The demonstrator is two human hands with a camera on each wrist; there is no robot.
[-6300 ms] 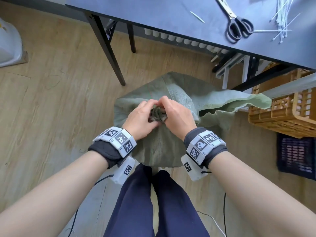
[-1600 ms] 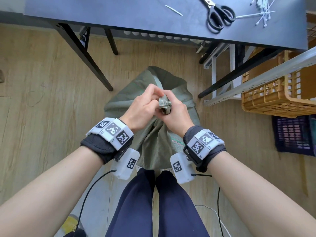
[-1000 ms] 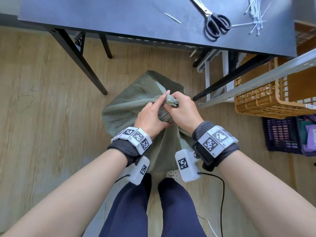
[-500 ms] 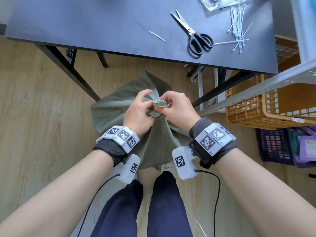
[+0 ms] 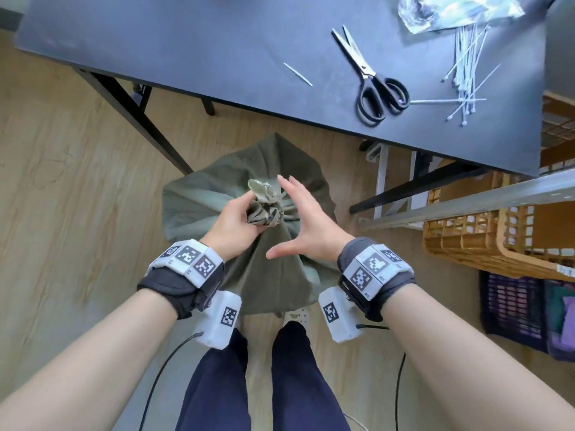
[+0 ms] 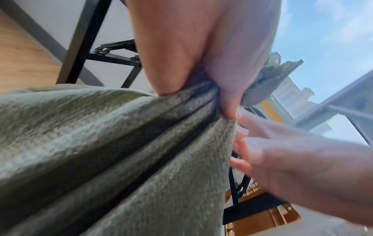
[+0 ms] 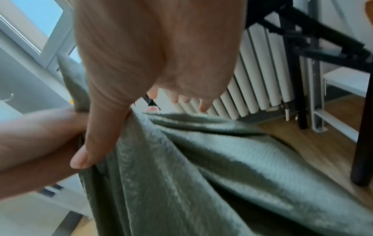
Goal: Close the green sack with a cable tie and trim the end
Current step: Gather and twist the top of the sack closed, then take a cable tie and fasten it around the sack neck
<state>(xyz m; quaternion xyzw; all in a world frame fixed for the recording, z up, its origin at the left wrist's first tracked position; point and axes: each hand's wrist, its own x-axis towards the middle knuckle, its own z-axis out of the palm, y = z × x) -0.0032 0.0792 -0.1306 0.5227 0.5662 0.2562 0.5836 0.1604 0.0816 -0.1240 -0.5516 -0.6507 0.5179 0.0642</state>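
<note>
A: Starting at the left, what was the left hand [image 5: 234, 226] doing?

B: It was wrapped around the gathered neck of the green sack [image 5: 273, 265], fingers and thumb curled round the bunched cloth. The left wrist view showed the same hold from below, with the fabric pulled into tight folds under the fist.

A: And the sack itself?

B: It stood on the wooden floor [image 5: 62, 188] in front of the person's legs, just short of the dark table [image 5: 186, 42]. Its crumpled mouth stuck up above the left fist.

A: Then the right hand [image 5: 306, 227]?

B: Spread, fingers straight and thumb out, holding nothing. It sat just beside the neck on the right; the right wrist view had the thumb lying against the cloth.

A: What lay on the table?

B: A short white offcut [image 5: 297, 74] toward the middle, then black-handled scissors [image 5: 371, 84] with blades parted, then a loose bundle of white cable ties [image 5: 466, 73] farther right, below a crumpled clear bag [image 5: 448, 10]. All well apart from both hands.

A: Farther right?

B: An orange crate [image 5: 485, 241] under a grey shelf rail, and a purple crate [image 5: 522, 306] nearer.
</note>
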